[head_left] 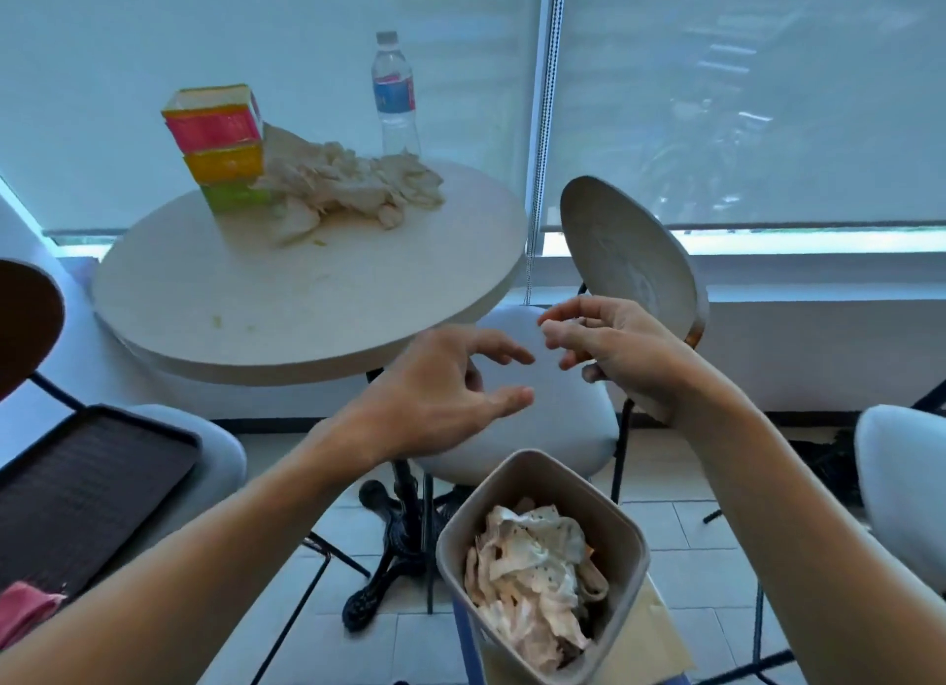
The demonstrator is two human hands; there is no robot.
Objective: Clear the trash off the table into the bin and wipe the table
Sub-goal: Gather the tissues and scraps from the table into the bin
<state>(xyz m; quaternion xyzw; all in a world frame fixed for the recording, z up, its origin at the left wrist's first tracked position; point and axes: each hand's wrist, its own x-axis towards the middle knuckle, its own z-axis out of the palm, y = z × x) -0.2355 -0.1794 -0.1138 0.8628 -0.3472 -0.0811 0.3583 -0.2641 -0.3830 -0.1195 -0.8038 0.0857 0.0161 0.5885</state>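
Above the bin (542,572) — already heaped with crumpled paper — we hold both hands: left hand (440,392) spread and empty, right hand (604,346) with fingers (555,333) loosely curled, perhaps pinching a scrap; we cannot tell. Beyond the bin, the surface (307,295) bears tissues (348,182), cartons (220,146) and a bottle (394,95) — work apparently unfinished.

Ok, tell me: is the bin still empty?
No, the bin on the floor already holds a heap of crumpled paper trash.
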